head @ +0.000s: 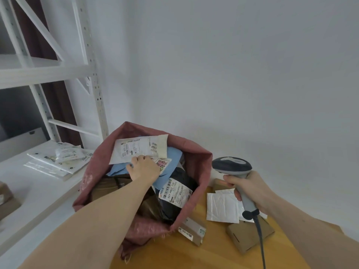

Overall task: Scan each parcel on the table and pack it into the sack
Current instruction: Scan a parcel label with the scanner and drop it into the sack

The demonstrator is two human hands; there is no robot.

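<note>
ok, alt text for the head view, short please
The left hand reaches into an open red sack and holds a white labelled parcel on top of those already packed. The right hand grips a grey barcode scanner above the wooden table, where a white mailer and cardboard boxes lie.

A white metal shelving rack (91, 78) stands against the pale wall (233, 65). On its lower shelf lie flat white plastic packets (58, 162), with a brown box (7, 200) nearer its front edge.
</note>
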